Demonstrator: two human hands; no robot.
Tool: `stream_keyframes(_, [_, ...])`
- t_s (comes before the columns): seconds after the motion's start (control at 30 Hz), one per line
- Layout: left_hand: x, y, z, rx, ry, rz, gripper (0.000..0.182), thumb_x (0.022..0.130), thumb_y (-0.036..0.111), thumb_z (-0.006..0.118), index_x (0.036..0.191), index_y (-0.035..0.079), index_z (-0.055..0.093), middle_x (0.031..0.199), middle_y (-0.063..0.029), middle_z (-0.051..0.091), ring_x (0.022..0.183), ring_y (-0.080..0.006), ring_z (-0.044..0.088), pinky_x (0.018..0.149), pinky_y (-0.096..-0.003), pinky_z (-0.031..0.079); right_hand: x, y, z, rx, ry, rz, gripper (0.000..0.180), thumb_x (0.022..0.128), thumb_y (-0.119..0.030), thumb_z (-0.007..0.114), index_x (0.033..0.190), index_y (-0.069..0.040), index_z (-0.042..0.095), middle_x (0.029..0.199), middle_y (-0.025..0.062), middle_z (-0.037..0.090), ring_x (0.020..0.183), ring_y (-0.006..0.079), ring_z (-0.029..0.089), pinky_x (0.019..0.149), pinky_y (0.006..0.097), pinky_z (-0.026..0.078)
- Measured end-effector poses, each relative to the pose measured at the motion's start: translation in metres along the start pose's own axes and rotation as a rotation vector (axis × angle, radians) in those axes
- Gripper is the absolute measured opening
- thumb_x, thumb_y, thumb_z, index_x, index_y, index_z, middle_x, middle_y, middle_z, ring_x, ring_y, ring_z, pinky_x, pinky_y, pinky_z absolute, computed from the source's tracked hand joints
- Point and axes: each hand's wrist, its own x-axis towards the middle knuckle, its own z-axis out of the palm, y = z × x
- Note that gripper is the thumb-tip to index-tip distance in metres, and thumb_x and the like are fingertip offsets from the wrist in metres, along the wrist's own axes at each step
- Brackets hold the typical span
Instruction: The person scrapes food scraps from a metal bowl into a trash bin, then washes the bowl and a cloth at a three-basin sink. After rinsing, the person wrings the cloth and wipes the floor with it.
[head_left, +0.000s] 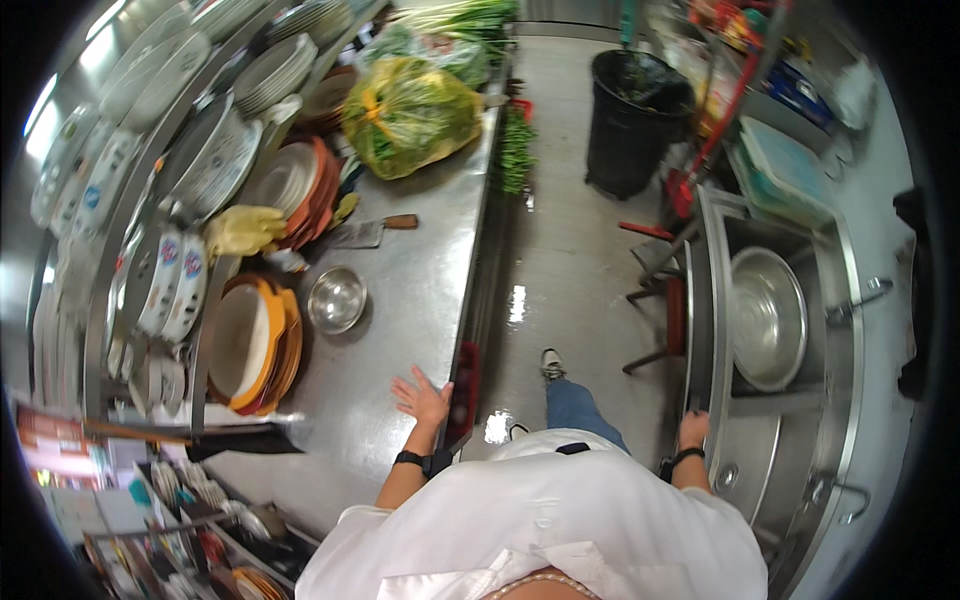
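Observation:
My left hand (421, 399) is spread over the near edge of the stainless-steel table (390, 300), holding nothing; whether it touches the metal is unclear. The nearest thing on the tabletop is a small steel bowl (337, 300). Farther along lies a cleaver (367, 234) with a wooden handle. Beyond it sits a knotted yellow plastic bag (412, 116) with leafy greens inside. My right hand (694, 430) hangs with curled fingers beside the rim of the steel sink (718, 337). A small dark spot shows at its fingers, too little to tell if anything is gripped.
Orange-rimmed plates (251, 345) and a yellow rubber glove (244, 230) line the table's left side, below shelves of dishes. A black bin (630, 127), a red dustpan (677, 193) and a stool (675, 315) stand along the aisle. One sink basin holds a large metal basin (765, 319).

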Motion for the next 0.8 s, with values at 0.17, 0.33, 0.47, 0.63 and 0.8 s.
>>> stream_keyframes(0.17, [0.004,0.019,0.001,0.060,-0.052,-0.027,0.095,0.080,0.038,0.068,0.149,0.012,0.009,0.149,-0.0333,-0.007,0.138,-0.0510,-0.007,0.106,-0.0659,0.006,0.019,-0.033,-0.007,-0.169,-0.132,-0.025,0.025,0.081,-0.017,0.059,0.093,0.005,0.062,0.093,0.0262,0.064,0.088,0.0437,0.061,0.079,0.0488,0.049])
stream_keyframes(0.33, [0.027,0.100,0.014,0.098,-0.153,0.161,0.101,0.076,0.035,0.073,0.149,0.010,0.008,0.150,-0.0322,0.000,0.138,-0.0502,0.003,0.105,-0.0624,0.020,0.073,-0.101,0.014,-0.070,0.035,-0.296,0.026,0.078,-0.014,0.066,0.097,0.003,0.061,0.094,0.0218,0.064,0.091,0.0398,0.059,0.081,0.0459,0.047])
stream_keyframes(0.47, [0.065,0.195,0.023,-0.335,-0.198,0.584,0.077,0.077,0.025,0.071,0.138,-0.002,0.034,0.137,-0.0285,0.041,0.130,-0.0382,0.038,0.107,-0.0394,0.033,0.123,-0.162,0.018,0.037,0.083,-0.443,0.030,0.082,-0.015,0.062,0.107,0.002,0.058,0.107,0.0201,0.059,0.104,0.0384,0.051,0.091,0.0447,0.041])
stream_keyframes(0.63, [0.101,0.311,0.027,-0.379,-0.190,0.756,0.056,0.080,0.021,0.066,0.128,-0.002,0.050,0.127,-0.0226,0.054,0.118,-0.0333,0.053,0.099,-0.0346,0.042,0.198,-0.219,0.022,-0.023,0.236,-0.530,0.050,0.077,-0.017,0.066,0.119,0.005,0.050,0.128,0.0226,0.048,0.120,0.0408,0.040,0.103,0.0488,0.032])
stream_keyframes(0.8, [0.115,0.367,0.031,-0.342,-0.383,0.655,0.052,0.081,0.021,0.066,0.128,0.002,0.052,0.114,-0.0210,0.062,0.099,-0.0298,0.063,0.086,-0.0353,0.049,0.258,-0.259,0.039,-0.277,0.243,-0.349,0.069,0.075,-0.037,0.072,0.126,0.000,0.045,0.135,0.0197,0.042,0.129,0.0374,0.034,0.103,0.0535,0.030])
